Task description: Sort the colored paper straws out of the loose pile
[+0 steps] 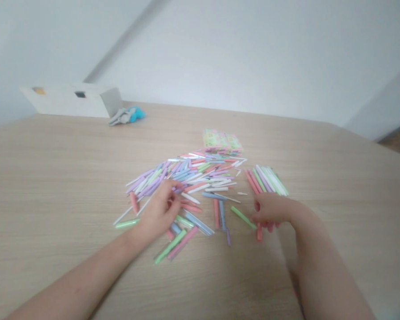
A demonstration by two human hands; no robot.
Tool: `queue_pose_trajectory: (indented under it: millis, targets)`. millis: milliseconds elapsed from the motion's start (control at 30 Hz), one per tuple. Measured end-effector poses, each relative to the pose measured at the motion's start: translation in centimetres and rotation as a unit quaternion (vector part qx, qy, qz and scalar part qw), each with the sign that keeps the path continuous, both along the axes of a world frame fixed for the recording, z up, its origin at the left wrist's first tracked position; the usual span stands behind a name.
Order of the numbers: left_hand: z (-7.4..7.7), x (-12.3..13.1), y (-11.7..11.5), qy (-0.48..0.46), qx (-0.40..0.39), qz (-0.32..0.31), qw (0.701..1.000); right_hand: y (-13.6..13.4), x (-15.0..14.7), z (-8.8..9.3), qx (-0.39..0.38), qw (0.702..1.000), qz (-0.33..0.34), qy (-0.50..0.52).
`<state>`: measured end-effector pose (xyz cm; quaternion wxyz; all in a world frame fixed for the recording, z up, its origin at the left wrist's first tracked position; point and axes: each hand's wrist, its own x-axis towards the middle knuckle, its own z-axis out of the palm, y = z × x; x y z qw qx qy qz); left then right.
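Note:
A loose heap of slim, pen-like sticks (200, 178) in pastel purple, blue, green, red and white lies mid-table. My left hand (162, 206) rests at its near left side, fingers curled down among the sticks; what they pinch is hidden. To the right, my right hand (271, 210) is closed around a short red stick (259, 233), whose end pokes out below the fingers. A green stick (242, 217) lies against that hand's fingertips. Just beyond it, a neat side-by-side row of sticks (265, 178) runs red, green, purple and white.
Behind the heap sit stacked green-and-pink printed packs (222, 141). At the back left stand a white box (73, 102) and a crumpled grey-and-blue item (127, 115), perhaps gloves. Stray sticks (216, 213) lie between my hands. A white wall (253, 58) borders the wooden table (53, 178).

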<state>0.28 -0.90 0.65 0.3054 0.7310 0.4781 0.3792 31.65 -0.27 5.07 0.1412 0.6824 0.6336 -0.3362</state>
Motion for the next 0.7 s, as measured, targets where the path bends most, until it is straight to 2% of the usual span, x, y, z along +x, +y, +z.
queue_pose_trajectory:
  millis: [100,167,267,433,700]
  targets:
    - [0.7,0.2,-0.3,-0.002,-0.036,-0.020,0.999,0.0,-1.2,-0.2,0.000,0.999,0.021,0.027]
    - [0.9,0.2,-0.3,0.011,-0.027,-0.041,0.999,-0.1,-1.9,-0.1,0.012,0.999,0.027,0.036]
    - [0.7,0.3,-0.3,0.056,0.026,-0.092,0.994,-0.3,-3.0,0.2,0.010,0.996,0.044,0.080]
    - [0.0,0.3,-0.4,0.140,0.099,-0.175,0.969,-0.6,-4.5,-0.1,0.005,0.984,0.082,0.157]
    - [0.3,0.4,-0.5,0.208,0.110,-0.213,0.948,-0.2,-6.3,-1.0,0.171,0.966,0.144,0.129]
